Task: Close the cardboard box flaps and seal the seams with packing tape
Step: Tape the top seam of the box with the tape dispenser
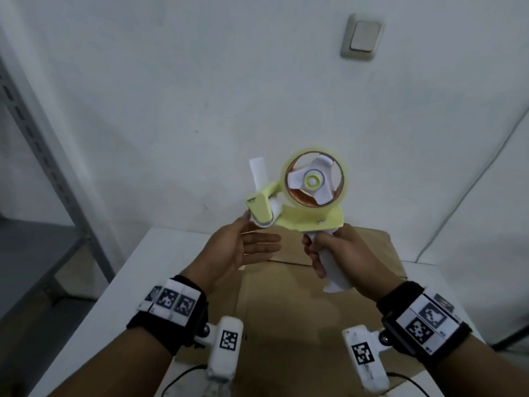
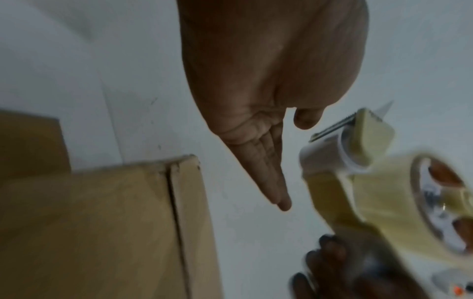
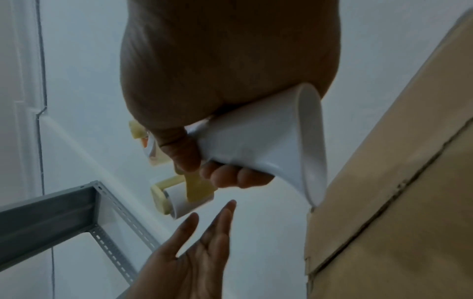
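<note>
A brown cardboard box [image 1: 300,305] lies on the white table with its flaps down and a seam showing across the top [image 3: 399,202]. My right hand [image 1: 337,250] grips the white handle [image 3: 258,145] of a yellow tape dispenser [image 1: 289,196], held up above the box's far edge; a roll of clear tape [image 1: 315,180] sits on it. My left hand [image 1: 246,247] is open, fingers straight, just below the dispenser's roller end [image 2: 340,149]; whether the thumb touches it I cannot tell. Left fingers [image 2: 268,174] point past the box corner [image 2: 184,168].
The white table [image 1: 160,270] stands against a white wall with a light switch [image 1: 362,37]. A grey metal shelf rack [image 1: 37,156] rises at the left. A thin cable [image 1: 469,184] runs down the wall at the right.
</note>
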